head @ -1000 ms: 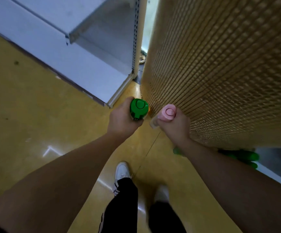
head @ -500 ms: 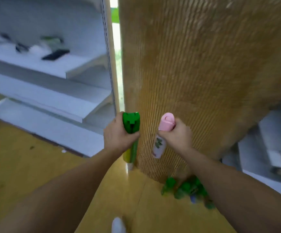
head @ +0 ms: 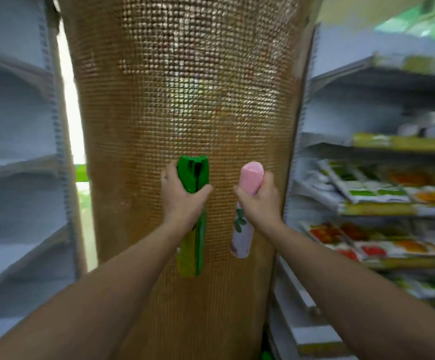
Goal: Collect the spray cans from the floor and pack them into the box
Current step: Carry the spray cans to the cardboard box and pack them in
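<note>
My left hand grips a green-capped spray can just below its cap; its yellow-green body hangs down beneath my fist. My right hand grips a pink-capped spray can whose white body with a leaf print points downward. Both cans are upright at chest height, side by side and apart, in front of a brown perforated panel. A bit of green shows at the panel's foot. No box is in view.
White shelves stand on the left, mostly bare. The shelves on the right hold flat packets with yellow price strips. The brown panel fills the middle, close ahead. A bright gap opens to its left.
My view has tilted up from the floor to the panel and shelves. Both hands have risen with their cans. The green cans on the floor have dropped out of sight.
</note>
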Demonstrator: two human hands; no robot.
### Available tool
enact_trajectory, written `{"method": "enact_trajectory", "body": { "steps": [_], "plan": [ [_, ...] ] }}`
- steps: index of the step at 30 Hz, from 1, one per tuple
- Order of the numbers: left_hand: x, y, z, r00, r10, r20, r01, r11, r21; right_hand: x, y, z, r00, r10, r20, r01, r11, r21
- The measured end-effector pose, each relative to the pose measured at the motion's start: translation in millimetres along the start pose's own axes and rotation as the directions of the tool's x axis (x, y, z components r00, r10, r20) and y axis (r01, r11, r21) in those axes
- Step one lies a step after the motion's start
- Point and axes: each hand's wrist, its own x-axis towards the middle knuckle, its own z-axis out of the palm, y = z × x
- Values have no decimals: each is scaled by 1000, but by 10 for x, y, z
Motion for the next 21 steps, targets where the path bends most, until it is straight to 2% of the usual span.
{"method": "enact_trajectory", "body": {
  "steps": [4,8,11,17,21],
  "plan": [
    [122,323,309,994,60,97,-48,992,-113,161,-255,-380,981,54,-188,-51,999,20],
    [57,593,651,963,134,233,-79,970,-232,187,-399,-882,906,149,-396,-145,989,40],
    [-64,802,875,928,188,322,-78,943,-324,114,-432,-1292,844,128,-520,-174,984,-40],
    [-400,1344,1267,899,247,361,-48,876,-480,-118,-465,-2048,789,53,-612,-252,937,-244],
    [-755,1757,1564,870,298,392,-46,841,-539,-277,-427,-2542,737,52,-674,-308,913,-266]
  ]
}}
